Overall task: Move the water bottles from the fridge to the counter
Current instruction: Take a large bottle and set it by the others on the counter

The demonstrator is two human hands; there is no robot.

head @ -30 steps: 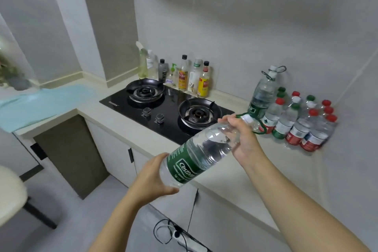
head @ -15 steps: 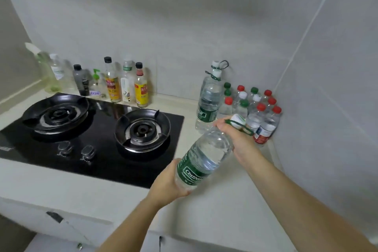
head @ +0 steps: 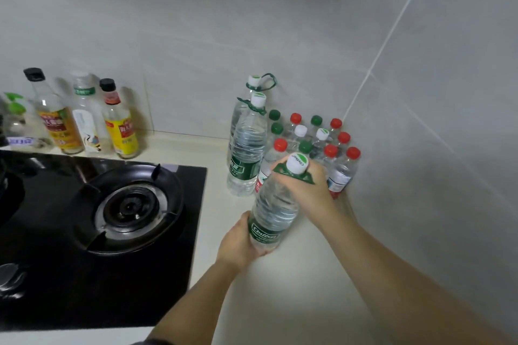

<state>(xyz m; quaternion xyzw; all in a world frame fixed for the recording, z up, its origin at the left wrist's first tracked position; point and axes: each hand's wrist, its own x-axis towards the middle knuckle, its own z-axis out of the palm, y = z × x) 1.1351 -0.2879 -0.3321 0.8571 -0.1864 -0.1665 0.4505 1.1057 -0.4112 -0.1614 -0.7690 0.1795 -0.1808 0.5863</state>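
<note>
Head camera: high, tilted down, close over counter [head: 280,302] corner.

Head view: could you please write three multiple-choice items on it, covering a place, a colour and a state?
1. The small water bottles stand: A in a sink; B in the counter's corner; C on the floor.
2. The held large water bottle's cap is: A white; B red; C black.
3. That bottle is held by: A neither hand; B one hand; C both hands.
B, they cluster in that corner; A, white with a green mark; C, left hand grips its base, right hand its neck.
</note>
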